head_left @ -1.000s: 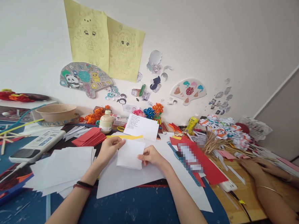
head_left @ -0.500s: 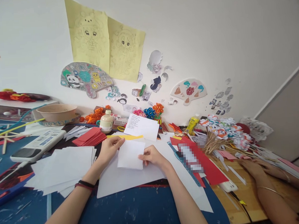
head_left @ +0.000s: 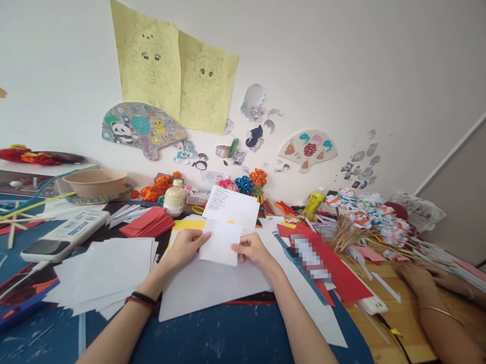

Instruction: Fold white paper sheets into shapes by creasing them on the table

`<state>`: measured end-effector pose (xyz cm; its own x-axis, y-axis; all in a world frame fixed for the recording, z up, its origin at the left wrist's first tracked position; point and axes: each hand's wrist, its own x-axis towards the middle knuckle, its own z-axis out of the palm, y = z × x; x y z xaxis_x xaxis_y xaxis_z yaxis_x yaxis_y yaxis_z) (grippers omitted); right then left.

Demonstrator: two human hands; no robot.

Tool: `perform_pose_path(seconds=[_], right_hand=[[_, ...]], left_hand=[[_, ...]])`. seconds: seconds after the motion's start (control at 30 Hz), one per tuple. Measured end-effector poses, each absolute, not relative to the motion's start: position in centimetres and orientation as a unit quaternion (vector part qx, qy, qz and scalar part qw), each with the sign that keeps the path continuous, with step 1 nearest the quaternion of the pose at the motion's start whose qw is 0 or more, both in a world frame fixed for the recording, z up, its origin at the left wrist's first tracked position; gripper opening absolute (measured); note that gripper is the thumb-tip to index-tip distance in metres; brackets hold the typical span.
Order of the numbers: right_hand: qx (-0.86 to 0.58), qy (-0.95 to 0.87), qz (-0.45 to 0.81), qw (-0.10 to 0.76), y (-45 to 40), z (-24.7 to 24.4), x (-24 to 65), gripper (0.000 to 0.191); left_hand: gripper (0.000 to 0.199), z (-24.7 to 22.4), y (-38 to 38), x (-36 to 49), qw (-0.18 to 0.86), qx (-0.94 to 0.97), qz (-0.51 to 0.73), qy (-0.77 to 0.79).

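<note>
Between my two hands is a small white folded paper (head_left: 220,244), held up over a larger white sheet (head_left: 192,295) on the table. My left hand (head_left: 189,244) pinches its left edge with thumb and fingers. On the opposite side, my right hand (head_left: 251,250) grips the right edge, thumb in front and fingers curled behind. Behind the paper lies a yellow sheet (head_left: 183,226), partly covered. A white card with handwriting (head_left: 240,208) leans just beyond it. Left of my left forearm is a spread stack of white paper (head_left: 108,267).
Red paper pieces (head_left: 149,223) and a glue bottle (head_left: 174,199) stand at the back left, near a beige bowl (head_left: 95,183). A white power strip (head_left: 65,234) lies at left. On the right are red card (head_left: 338,258), a blue ruler (head_left: 300,269) and another person's hands (head_left: 417,273).
Both hands have moved slightly right and up with the white paper. My left hand has shifted down from the paper's top corner to its left edge, and more of the yellow sheet shows.
</note>
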<state>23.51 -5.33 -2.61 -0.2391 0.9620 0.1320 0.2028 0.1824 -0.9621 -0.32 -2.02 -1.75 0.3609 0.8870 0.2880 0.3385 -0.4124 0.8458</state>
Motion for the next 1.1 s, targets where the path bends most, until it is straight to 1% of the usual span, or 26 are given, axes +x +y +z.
perform_pose_path(seconds=[0.17,0.5,0.63,0.9,1.1], right_hand=[[-0.459,-0.638,0.437,0.437,-5.26,-2.65,23.5,0.041],[-0.469,-0.628,0.402,0.474,-4.98,-2.94,23.73,0.04],[-0.472,-0.626,0.395,0.479,-4.96,-2.99,23.72,0.04],[-0.479,-0.621,0.382,0.489,-4.95,-3.01,23.69,0.04],[-0.48,-0.612,0.373,0.505,-4.91,-2.98,23.63,0.041]], left_hand=[[0.054,-1.49,-2.26,-0.4,0.357,0.747,0.379,0.414],[0.052,-1.41,-2.44,-0.17,0.326,0.747,0.38,0.438],[0.051,-1.3,-2.44,-0.04,0.3,0.736,0.395,0.461],[0.047,-1.16,-2.72,0.06,0.297,0.74,0.382,0.467],[0.048,-1.24,-2.68,0.07,0.285,0.746,0.372,0.473]])
